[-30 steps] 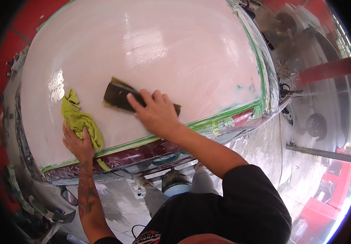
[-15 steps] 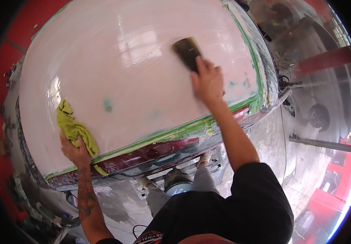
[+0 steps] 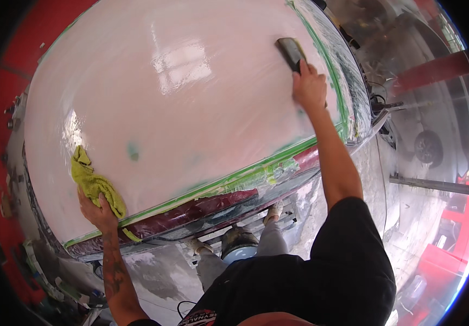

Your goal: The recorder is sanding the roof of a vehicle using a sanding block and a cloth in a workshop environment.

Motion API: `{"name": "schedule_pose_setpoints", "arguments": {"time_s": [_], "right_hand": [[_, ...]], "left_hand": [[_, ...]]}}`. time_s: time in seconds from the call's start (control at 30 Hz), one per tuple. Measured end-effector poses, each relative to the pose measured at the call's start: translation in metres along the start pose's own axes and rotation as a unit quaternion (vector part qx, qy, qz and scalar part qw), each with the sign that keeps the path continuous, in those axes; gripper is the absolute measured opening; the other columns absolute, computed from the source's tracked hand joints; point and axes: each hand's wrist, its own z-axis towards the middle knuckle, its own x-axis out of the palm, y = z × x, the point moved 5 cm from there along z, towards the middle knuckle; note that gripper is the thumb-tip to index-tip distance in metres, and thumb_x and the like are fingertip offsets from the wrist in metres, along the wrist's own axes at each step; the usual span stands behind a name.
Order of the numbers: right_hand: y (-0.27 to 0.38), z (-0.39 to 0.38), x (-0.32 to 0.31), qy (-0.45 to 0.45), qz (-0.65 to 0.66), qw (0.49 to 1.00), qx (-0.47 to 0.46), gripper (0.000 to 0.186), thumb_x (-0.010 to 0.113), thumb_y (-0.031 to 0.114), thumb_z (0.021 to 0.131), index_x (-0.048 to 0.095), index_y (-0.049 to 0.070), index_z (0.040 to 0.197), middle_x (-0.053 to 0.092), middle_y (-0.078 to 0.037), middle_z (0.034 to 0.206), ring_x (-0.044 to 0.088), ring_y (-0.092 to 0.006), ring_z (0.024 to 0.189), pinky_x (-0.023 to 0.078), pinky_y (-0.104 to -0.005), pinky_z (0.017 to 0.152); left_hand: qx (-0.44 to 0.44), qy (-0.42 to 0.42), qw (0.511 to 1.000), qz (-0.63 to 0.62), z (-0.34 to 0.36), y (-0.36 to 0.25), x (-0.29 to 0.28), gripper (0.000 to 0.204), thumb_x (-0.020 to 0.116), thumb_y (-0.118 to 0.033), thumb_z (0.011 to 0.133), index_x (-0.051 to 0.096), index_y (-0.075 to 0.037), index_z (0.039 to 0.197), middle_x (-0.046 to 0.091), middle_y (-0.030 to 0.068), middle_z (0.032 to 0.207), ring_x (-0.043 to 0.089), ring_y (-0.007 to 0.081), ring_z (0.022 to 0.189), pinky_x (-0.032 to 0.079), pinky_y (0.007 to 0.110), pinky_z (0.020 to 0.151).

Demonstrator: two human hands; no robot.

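Observation:
A wide, pale pink, wet-looking car panel [image 3: 213, 125] fills the upper middle, edged with green masking tape [image 3: 336, 81]. My right hand [image 3: 309, 87] is closed on a dark sanding block [image 3: 290, 50], which lies on the panel near its upper right taped edge. On the panel's lower left, my left hand [image 3: 97, 212] holds a crumpled yellow-green towel [image 3: 90, 176] against the surface, its thumb over the cloth. Below the lower tape runs a dark maroon strip of bodywork [image 3: 202, 212].
A bucket [image 3: 239, 244] stands between my feet below the car. Cables [image 3: 382, 174] run across the grey floor [image 3: 370, 212]. At right are another vehicle's wheel [image 3: 428, 146] and a metal bar [image 3: 435, 186]. Red surfaces and clutter line both sides.
My right hand and the sanding block have moved up and right across the panel, from near the middle to the right edge. My left hand and the towel appear slightly lower left in view.

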Motion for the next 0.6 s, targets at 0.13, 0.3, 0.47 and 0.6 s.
{"name": "schedule_pose_setpoints", "arguments": {"time_s": [0.13,0.3,0.47,0.6], "right_hand": [[0.049,-0.102,-0.026,-0.028,0.064,0.981,-0.182,0.06,0.065,0.026,0.087,0.046,0.01,0.142,0.05,-0.013,0.136,0.054,-0.0369,0.103,0.046,-0.0503,0.087],[-0.018,0.026,-0.001,-0.051,0.019,0.996,-0.072,0.053,0.058,0.03,0.093,0.046,0.011,0.141,0.055,-0.017,0.133,0.055,-0.0392,0.107,0.047,-0.0509,0.09],[-0.044,0.071,0.021,-0.047,-0.002,0.999,-0.022,0.047,0.055,0.029,0.094,0.05,0.013,0.138,0.057,-0.018,0.131,0.057,-0.0417,0.104,0.047,-0.0517,0.089],[0.016,-0.068,-0.023,-0.036,0.125,0.98,-0.149,0.055,0.067,0.021,0.086,0.054,0.011,0.138,0.053,-0.018,0.133,0.053,-0.0382,0.103,0.045,-0.0491,0.091]], "left_hand": [[-0.001,0.006,1.0,0.003,0.0,0.008,-0.009,0.063,0.051,-0.032,0.096,0.034,-0.001,0.148,0.041,0.0231,0.146,0.038,0.04,0.134,0.024,0.05,0.112],[0.001,0.002,1.0,-0.01,-0.001,0.009,0.0,0.063,0.051,-0.031,0.096,0.033,0.001,0.148,0.041,0.0236,0.146,0.038,0.0401,0.134,0.024,0.05,0.112],[-0.011,0.014,0.999,-0.044,-0.002,0.007,0.007,0.064,0.053,-0.028,0.096,0.033,0.003,0.147,0.04,0.0245,0.147,0.038,0.0407,0.134,0.025,0.049,0.112],[-0.016,0.007,0.999,-0.028,0.0,0.014,-0.009,0.064,0.054,-0.027,0.095,0.032,0.004,0.147,0.039,0.0248,0.147,0.038,0.0408,0.134,0.025,0.049,0.112]]}}
